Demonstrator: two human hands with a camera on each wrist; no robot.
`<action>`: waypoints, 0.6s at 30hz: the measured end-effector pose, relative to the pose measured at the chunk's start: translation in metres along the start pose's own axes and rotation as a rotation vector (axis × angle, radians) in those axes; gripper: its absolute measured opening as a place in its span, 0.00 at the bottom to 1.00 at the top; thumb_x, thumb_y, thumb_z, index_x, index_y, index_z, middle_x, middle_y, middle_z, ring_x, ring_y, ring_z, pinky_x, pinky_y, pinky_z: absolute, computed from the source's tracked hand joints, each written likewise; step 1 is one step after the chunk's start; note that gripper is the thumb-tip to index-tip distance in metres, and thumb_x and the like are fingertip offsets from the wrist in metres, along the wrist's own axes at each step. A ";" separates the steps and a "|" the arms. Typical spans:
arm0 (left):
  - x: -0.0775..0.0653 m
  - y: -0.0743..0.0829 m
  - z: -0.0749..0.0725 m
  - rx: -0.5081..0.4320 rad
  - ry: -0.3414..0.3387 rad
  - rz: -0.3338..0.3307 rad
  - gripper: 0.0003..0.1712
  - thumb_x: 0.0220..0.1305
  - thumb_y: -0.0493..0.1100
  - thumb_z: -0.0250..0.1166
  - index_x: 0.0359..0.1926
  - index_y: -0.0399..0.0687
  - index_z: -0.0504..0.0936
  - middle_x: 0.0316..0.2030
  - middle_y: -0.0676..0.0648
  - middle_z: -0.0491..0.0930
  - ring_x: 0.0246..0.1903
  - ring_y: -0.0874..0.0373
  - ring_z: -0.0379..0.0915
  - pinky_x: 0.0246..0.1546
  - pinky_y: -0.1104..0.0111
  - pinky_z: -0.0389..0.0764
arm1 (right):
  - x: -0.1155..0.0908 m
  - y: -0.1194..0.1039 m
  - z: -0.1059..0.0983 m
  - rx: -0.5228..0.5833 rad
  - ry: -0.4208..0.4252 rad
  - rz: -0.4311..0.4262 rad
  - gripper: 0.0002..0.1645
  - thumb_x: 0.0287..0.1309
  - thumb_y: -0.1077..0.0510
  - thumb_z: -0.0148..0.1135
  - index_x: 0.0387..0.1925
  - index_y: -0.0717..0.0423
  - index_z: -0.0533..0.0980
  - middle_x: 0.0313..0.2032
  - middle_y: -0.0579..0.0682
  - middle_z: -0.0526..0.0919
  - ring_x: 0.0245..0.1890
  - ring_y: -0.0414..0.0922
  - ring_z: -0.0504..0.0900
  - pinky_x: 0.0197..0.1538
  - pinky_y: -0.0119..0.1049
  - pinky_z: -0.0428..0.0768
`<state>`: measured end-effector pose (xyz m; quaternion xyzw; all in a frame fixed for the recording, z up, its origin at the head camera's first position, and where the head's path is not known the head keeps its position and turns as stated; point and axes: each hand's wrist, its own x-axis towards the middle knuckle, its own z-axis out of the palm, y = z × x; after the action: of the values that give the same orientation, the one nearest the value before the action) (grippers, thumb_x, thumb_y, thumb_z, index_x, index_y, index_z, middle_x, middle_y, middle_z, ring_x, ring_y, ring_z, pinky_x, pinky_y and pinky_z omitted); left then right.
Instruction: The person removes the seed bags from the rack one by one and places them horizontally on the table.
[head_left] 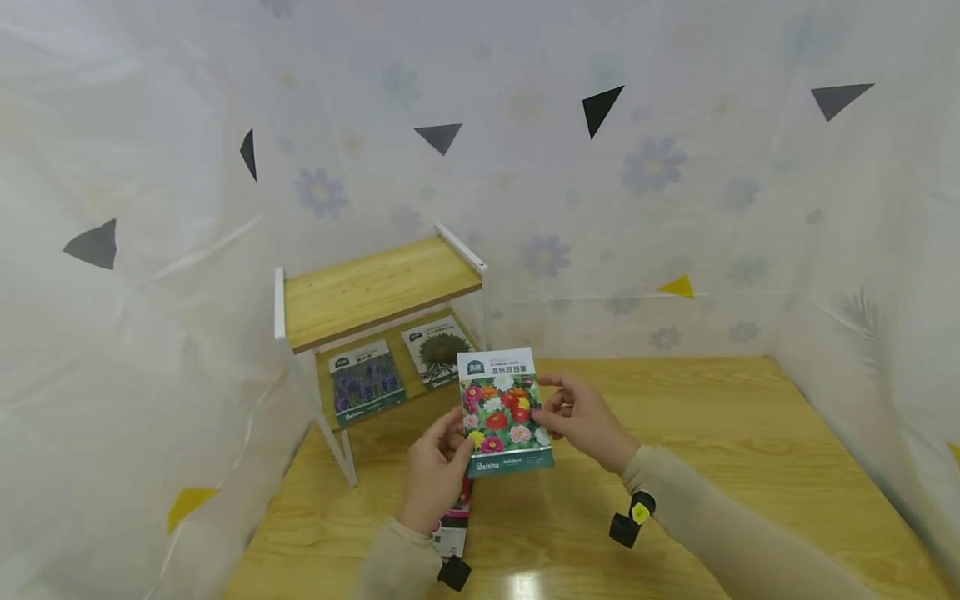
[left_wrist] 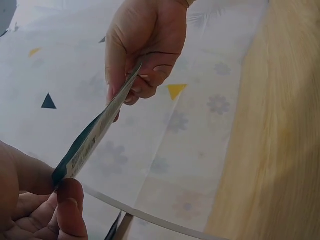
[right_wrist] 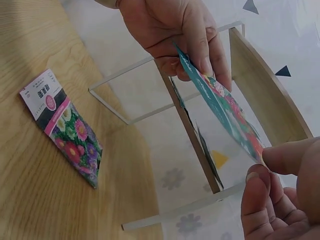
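Note:
Both hands hold up one flower seed packet (head_left: 504, 417), its front printed with mixed colourful blooms above a green band. My left hand (head_left: 437, 471) pinches its lower left edge between thumb and fingers. On the opposite edge, my right hand (head_left: 588, 421) pinches it the same way. In the right wrist view the packet (right_wrist: 225, 107) is seen nearly edge-on between the two hands. Another seed packet (right_wrist: 65, 125), with pink and purple flowers, lies flat on the table; the head view shows it partly hidden behind the left hand and the held packet.
A small two-tier wooden rack (head_left: 382, 287) with white side frames stands at the table's left. Its lower shelf bears a lavender packet (head_left: 366, 385) and a sunflower packet (head_left: 438, 350), which the held packet partly overlaps. The wooden table (head_left: 697, 442) meets a patterned sheet behind.

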<state>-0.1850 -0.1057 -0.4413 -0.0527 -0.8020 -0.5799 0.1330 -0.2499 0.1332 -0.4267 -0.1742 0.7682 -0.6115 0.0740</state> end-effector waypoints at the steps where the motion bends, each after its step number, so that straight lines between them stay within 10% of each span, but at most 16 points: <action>1: -0.001 -0.002 0.002 -0.001 -0.005 -0.010 0.25 0.64 0.30 0.61 0.63 0.35 0.71 0.42 0.41 0.78 0.32 0.55 0.76 0.28 0.73 0.74 | -0.002 0.003 0.000 -0.007 -0.005 0.000 0.32 0.59 0.55 0.67 0.64 0.50 0.67 0.33 0.58 0.77 0.27 0.54 0.78 0.30 0.39 0.80; 18: -0.009 -0.038 0.025 0.058 -0.075 -0.044 0.23 0.63 0.33 0.63 0.60 0.39 0.75 0.40 0.48 0.78 0.32 0.61 0.74 0.29 0.73 0.77 | -0.023 0.045 -0.001 -0.088 -0.028 0.077 0.44 0.58 0.54 0.68 0.71 0.51 0.58 0.33 0.54 0.79 0.28 0.55 0.78 0.25 0.37 0.76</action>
<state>-0.1889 -0.0937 -0.4862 -0.0527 -0.8238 -0.5570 0.0915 -0.2371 0.1512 -0.4725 -0.1562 0.7994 -0.5714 0.1005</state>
